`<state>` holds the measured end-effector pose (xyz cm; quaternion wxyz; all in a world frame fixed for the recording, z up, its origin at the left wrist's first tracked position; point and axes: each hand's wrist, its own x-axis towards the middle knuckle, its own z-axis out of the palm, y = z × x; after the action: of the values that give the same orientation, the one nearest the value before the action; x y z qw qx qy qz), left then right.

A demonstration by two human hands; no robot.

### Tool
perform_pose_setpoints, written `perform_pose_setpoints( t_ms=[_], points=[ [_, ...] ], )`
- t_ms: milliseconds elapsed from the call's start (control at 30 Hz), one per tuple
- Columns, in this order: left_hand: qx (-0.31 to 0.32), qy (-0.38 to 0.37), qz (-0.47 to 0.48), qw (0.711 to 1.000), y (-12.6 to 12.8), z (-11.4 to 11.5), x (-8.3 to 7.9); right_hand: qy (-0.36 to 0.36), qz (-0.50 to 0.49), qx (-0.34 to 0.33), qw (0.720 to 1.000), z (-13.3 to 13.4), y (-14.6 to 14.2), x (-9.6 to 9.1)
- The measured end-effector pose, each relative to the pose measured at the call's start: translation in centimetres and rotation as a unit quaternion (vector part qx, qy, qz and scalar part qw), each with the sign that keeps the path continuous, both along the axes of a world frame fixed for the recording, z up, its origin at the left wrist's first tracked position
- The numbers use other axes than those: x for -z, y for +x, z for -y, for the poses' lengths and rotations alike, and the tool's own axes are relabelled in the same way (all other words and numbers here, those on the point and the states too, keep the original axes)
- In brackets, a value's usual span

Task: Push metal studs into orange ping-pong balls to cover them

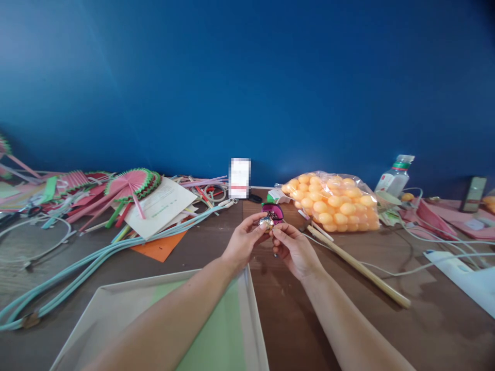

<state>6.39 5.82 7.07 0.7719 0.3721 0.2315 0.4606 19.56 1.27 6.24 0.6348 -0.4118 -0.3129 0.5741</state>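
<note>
One round thing (266, 222) (shiny) sits in the left grip (243, 238).

I count two hands, the left (245, 239) and the right (297, 251), and one shiny round piece (266, 223) at their fingers. Toward the table's (297, 324) far edge stand or lie one bottle (393, 179), one bag (373, 206) of orange balls (340, 218) too many to number, and at least three pleated fans (127, 184). Farther from that edge, there's one tray (228, 332) and one wooden stick (359, 265).
</note>
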Motion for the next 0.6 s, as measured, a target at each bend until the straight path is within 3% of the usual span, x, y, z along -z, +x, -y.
perform_pose_setpoints(
  t_ms=[600],
  points=[
    [0.015, 0.024, 0.007, 1.0, -0.28, 0.12, 0.12, -0.002, 0.002, 0.0, 1.0, 0.07, 0.01, -0.31]
  ],
)
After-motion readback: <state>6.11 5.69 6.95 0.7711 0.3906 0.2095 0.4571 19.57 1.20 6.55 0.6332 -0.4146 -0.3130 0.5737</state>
